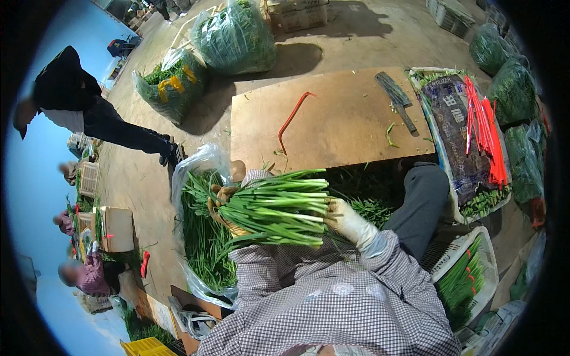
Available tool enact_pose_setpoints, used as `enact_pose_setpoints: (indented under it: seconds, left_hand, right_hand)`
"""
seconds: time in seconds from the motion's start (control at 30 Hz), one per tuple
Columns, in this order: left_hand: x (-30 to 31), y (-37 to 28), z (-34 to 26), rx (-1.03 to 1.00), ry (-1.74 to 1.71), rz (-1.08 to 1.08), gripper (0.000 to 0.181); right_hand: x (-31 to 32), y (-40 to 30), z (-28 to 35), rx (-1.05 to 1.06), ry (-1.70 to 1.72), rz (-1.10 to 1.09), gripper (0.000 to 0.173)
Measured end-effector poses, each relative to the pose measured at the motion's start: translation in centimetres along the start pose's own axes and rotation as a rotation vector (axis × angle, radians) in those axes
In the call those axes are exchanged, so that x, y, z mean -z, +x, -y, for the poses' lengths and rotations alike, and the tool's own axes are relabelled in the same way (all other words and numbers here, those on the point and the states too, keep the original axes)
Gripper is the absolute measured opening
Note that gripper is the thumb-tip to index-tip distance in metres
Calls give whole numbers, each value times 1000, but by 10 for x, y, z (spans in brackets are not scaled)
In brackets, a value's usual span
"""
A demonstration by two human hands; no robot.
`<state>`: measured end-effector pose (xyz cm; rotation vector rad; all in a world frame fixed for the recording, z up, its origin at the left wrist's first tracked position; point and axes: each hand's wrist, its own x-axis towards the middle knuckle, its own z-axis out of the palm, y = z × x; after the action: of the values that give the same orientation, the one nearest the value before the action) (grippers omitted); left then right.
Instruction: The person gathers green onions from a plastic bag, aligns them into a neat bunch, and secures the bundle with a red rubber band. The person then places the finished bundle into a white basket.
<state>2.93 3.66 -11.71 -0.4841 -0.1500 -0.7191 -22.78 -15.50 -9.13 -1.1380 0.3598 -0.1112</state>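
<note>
A bunch of long green leafy stalks (285,207), possibly garlic chives, lies sideways across my lap, its pale cut ends to the right. My left hand (220,204), in a soiled yellowish glove, grips the leafy end. At the pale ends, my right hand (345,220), in a whitish glove, touches the stalks; its fingertips are partly hidden. Beyond them stands a wooden board (329,120) bearing a single red tie strip (291,120), a cleaver (396,100) and small green scraps. An open plastic bag (207,153) of loose greens is beside my left arm.
To the right, a white crate (449,196) holds greens under a dark printed sack (454,133) with red strips (487,133) on top. A lower crate (490,276) contains tied bunches. Filled bags (236,40) stand beyond the board. At left, a person (67,84) stands and others sit.
</note>
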Motion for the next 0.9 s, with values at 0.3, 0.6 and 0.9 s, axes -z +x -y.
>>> enact_pose_setpoints:
  seconds: [0.3, 0.6, 0.9]
  left_hand:
    - [-27, 0, -20, -133, 270, 50, 34]
    - [-8, -3, 11, -71, 256, 20, 34]
    - [-18, 2, -9, -103, 285, 48, 34]
  right_hand:
    - [59, -34, -10, 45, -124, -159, 36]
    - [4, -1, -39, 475, -831, -31, 39]
    - [56, -38, -20, -11, -149, -305, 26]
